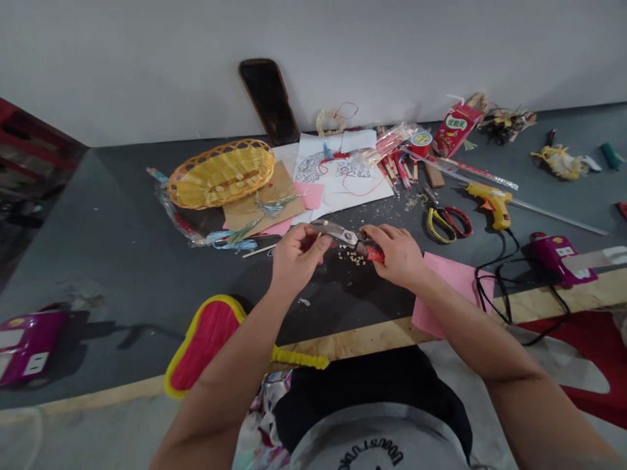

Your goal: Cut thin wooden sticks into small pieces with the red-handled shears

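Red-handled shears [347,237] held over the bench [337,310], between my two hands.
On my head feed, I have the right hand [399,256] gripping the shears by the handles; my left hand [296,256] curls its fingers at the blades, whether round anything I can't tell. Pale bits [356,260] lie scattered below, with a yellow basket [223,171] farther back, leftward.
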`<state>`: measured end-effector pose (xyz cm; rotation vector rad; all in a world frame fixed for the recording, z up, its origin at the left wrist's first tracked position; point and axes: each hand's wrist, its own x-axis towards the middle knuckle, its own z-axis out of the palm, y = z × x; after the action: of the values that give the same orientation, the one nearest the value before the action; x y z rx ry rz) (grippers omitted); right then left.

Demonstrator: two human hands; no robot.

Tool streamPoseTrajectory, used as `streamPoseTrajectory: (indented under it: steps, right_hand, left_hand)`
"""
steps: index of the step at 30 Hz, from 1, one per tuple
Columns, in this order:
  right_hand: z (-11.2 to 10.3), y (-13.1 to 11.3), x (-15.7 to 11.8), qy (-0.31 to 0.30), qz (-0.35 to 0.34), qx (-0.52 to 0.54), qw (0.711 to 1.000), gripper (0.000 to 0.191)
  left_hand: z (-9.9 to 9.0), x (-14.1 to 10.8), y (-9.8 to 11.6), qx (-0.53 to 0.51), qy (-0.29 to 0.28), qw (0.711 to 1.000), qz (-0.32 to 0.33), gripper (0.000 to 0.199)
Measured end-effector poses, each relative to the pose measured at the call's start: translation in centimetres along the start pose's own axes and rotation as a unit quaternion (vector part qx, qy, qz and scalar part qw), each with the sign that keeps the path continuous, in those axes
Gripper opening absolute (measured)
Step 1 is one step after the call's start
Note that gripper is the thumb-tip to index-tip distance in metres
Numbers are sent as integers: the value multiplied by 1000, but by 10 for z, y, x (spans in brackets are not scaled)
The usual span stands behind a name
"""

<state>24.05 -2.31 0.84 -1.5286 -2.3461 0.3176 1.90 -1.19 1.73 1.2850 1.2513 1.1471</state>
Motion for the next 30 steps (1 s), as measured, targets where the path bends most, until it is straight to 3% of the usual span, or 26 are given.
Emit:
streamPoseTrajectory:
  steps: [5, 10, 18, 25, 30]
  right_hand:
    - [2, 3, 1, -12, -9, 3, 1000, 65]
    - [3, 5, 1, -21, -18, 10, 1000, 68]
    - [5, 4, 1, -16, -33, 35, 999, 56]
    - [-2, -9, -5, -10, 21, -5, 1000, 44]
    - [0, 3, 0, 42, 49, 7, 998, 49]
  left_hand:
    - [0, -1, -1, 73, 21, 997, 20, 25]
    - [-2, -1, -2, 28, -18, 999, 14, 30]
    - [-3, 0, -2, -11, -23, 1000, 9, 32]
    - [2, -6, 4, 26, -39, 999, 12, 33]
    - [2, -5, 7, 75, -43, 996, 29, 28]
